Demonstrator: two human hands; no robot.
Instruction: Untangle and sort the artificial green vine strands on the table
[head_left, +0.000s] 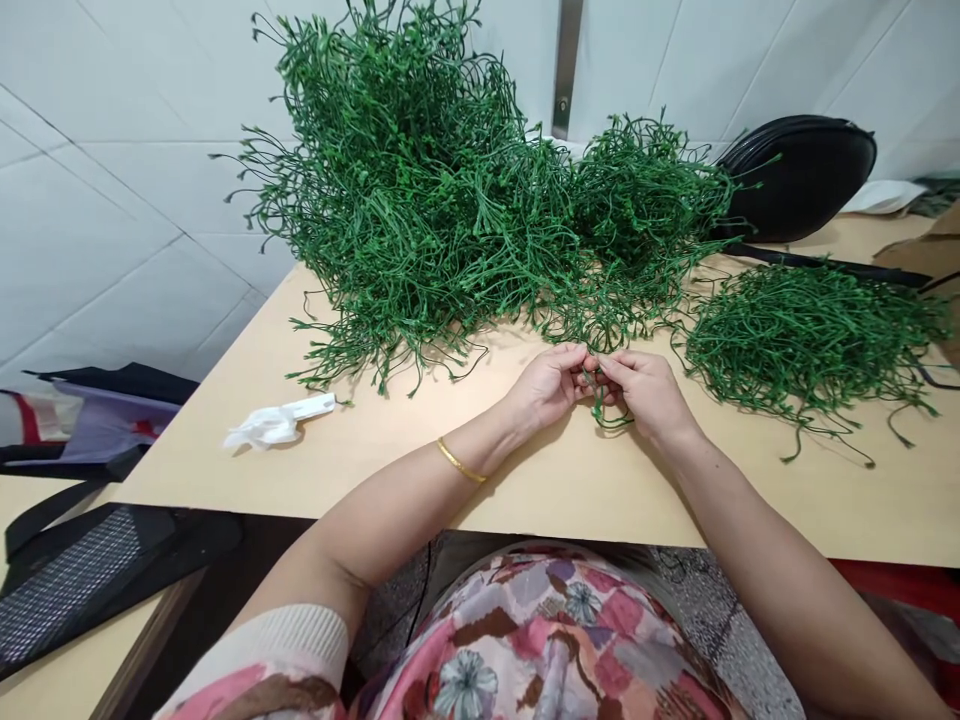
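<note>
Near the front middle of the table my left hand (551, 385) and my right hand (649, 392) meet, fingertips pinched together on a thin green plastic stem (611, 422). Part of the stem hangs in a loop below the fingers; the exact spot they pinch is partly hidden. Right behind my hands rises a large tangled pile of green stems (420, 200) with small budded tips, joined by another heap (637, 200) at its right. To the right of my right hand lies a lower, flatter pile of green stems (810, 335).
A crumpled white tissue or wrapper (274, 424) lies on the left of the table (375, 460). A black bag (802, 175) with a strap stands at the back right, beside brown cardboard (926, 250). Tiled wall behind; dark bags (90, 570) at the left.
</note>
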